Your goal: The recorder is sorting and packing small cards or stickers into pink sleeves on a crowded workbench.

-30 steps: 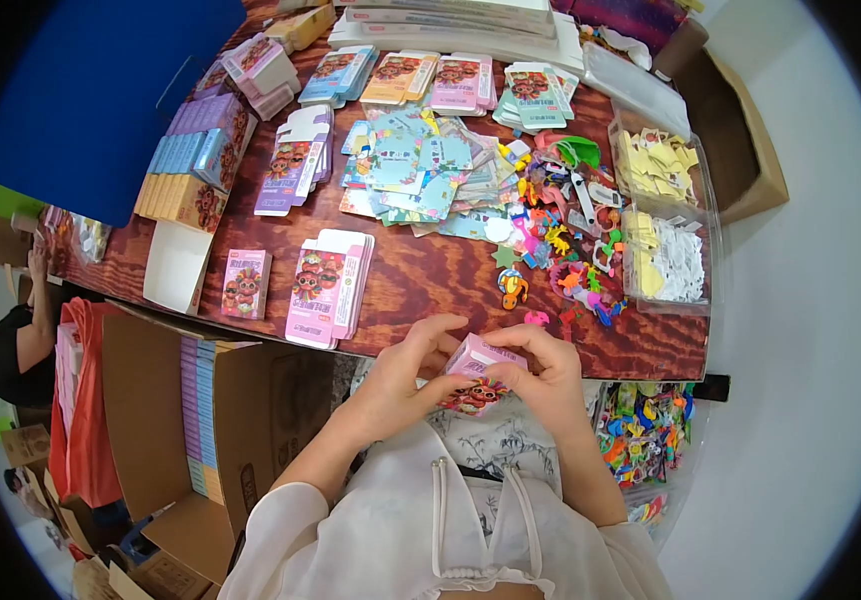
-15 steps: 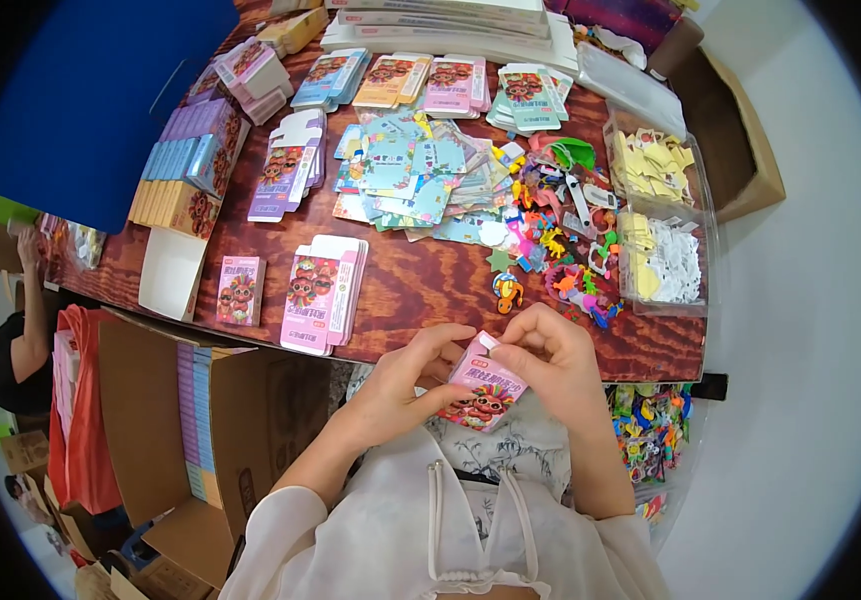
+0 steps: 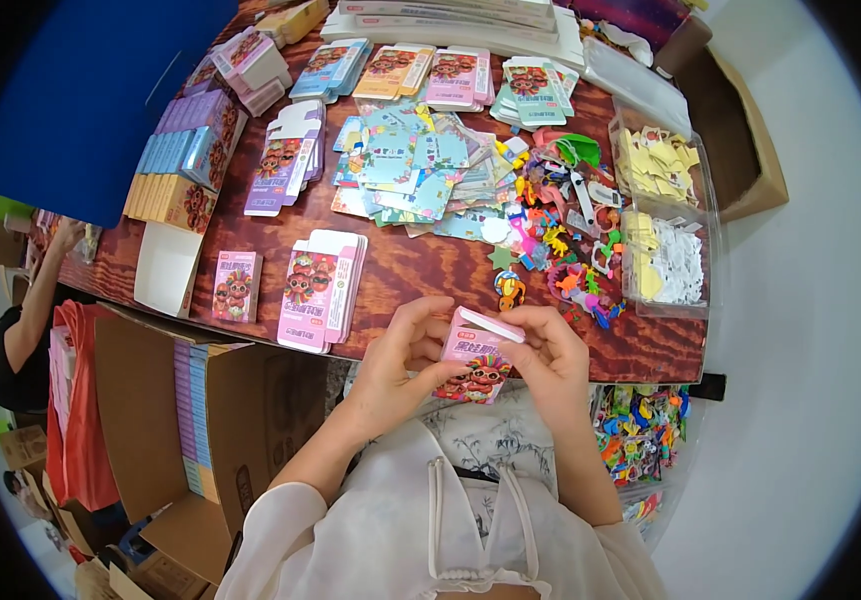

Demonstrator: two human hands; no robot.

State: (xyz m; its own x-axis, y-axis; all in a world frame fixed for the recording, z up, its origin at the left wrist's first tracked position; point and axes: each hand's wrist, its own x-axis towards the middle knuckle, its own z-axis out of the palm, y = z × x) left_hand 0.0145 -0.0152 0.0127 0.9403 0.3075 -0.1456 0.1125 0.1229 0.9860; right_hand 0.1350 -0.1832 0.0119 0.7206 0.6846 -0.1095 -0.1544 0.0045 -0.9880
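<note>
Above my lap, just off the table's near edge, both hands hold a small pink box (image 3: 474, 366) with cartoon faces on its front. My left hand (image 3: 400, 365) grips its left side, thumb across the front. The fingers of my right hand (image 3: 553, 352) pinch the upper right corner at the white-edged top flap (image 3: 490, 324), which looks partly raised. What is inside the box is hidden. A stack of flat pink cartons (image 3: 315, 290) lies beyond my left hand, with a filled-out pink box (image 3: 237, 286) to its left.
A pile of printed cards (image 3: 415, 165) and many small plastic toys (image 3: 562, 220) cover the table's middle. Clear trays (image 3: 712, 255) hold yellow and white pieces at right. Carton stacks (image 3: 390, 75) line the back. An open cardboard box (image 3: 150, 420) stands lower left, near another person's arm (image 3: 35, 300).
The pink box has turned more upright and shifted slightly left and up. Its top flap now shows along the whole upper edge, with my right fingers at its right end.
</note>
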